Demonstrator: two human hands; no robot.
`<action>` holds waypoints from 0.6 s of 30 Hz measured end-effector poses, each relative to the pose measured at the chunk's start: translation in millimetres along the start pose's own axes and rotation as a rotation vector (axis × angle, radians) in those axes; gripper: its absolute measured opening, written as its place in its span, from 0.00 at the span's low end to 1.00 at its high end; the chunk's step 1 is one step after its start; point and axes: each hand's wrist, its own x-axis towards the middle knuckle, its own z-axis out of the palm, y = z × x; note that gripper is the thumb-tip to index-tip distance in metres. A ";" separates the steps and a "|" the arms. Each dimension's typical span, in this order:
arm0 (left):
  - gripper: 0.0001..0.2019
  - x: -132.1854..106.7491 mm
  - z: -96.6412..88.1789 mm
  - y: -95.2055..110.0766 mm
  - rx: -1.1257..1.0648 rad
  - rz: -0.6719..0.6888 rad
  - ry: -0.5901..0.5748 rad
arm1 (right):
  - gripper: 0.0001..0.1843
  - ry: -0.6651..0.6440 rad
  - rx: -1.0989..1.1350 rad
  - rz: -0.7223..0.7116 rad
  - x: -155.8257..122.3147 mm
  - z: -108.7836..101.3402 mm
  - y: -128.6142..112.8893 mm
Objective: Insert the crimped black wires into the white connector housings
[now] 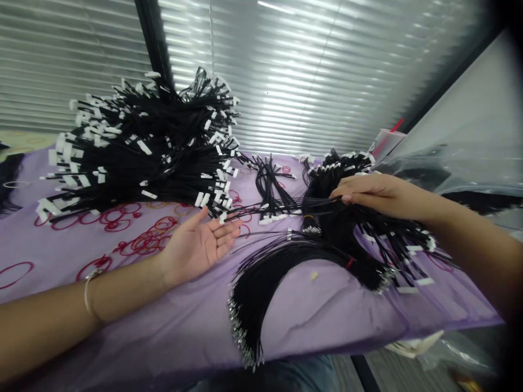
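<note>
My left hand (200, 247) lies open, palm up, on the purple cloth (310, 310), just below the tips of a large heap of thin black wires with white end tags (143, 149). It holds nothing, and a thin bangle (87, 291) circles that wrist. My right hand (378, 196) pinches a few black wires (310, 204) between its fingers and thumb, above a second tangled bundle (347, 234). Crimped metal terminals (239, 326) glint at the ends of a curved wire bunch near the cloth's front edge.
A small loose wire bunch (272, 190) lies behind my hands. A plastic cup (386, 142) and a clear plastic bag (453, 177) sit at the back right. Slatted window blinds (310, 71) rise behind the cloth, and the floor shows below its front edge.
</note>
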 end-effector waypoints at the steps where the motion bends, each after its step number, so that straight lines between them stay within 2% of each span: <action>1: 0.19 0.6 1.0 -1.2 0.027 0.004 0.040 | 0.13 0.018 -0.040 -0.038 -1.6 -1.0 1.5; 3: 0.13 1.1 2.4 -4.3 0.091 0.021 0.092 | 0.13 0.096 -0.179 -0.060 -2.8 -0.5 1.4; 5: 0.10 1.0 2.8 -7.9 0.157 0.074 0.126 | 0.13 0.225 -0.341 0.002 -1.8 6.7 -6.7; 7: 0.10 1.1 2.2 -11.5 0.229 0.155 0.143 | 0.14 0.351 -0.456 0.085 0.9 23.1 -24.9; 9: 0.10 1.2 1.0 -14.6 0.282 0.215 0.154 | 0.12 0.405 -0.525 0.132 6.0 47.9 -49.0; 10: 0.11 1.3 0.3 -15.8 0.300 0.227 0.151 | 0.11 0.343 -0.538 0.131 9.9 62.0 -60.8; 12: 0.10 0.8 -1.4 -16.8 0.332 0.234 0.140 | 0.11 0.108 -0.540 0.114 20.6 90.1 -78.7; 13: 0.09 0.4 -2.6 -16.4 0.344 0.235 0.135 | 0.12 0.033 -0.507 0.101 27.2 102.7 -83.7; 15: 0.08 -0.4 -5.7 -13.5 0.378 0.244 0.129 | 0.12 -0.026 -0.430 0.098 40.6 122.4 -85.5; 18: 0.07 0.7 -11.5 -5.5 0.436 0.273 0.151 | 0.13 -0.031 -0.361 0.120 55.0 137.4 -76.5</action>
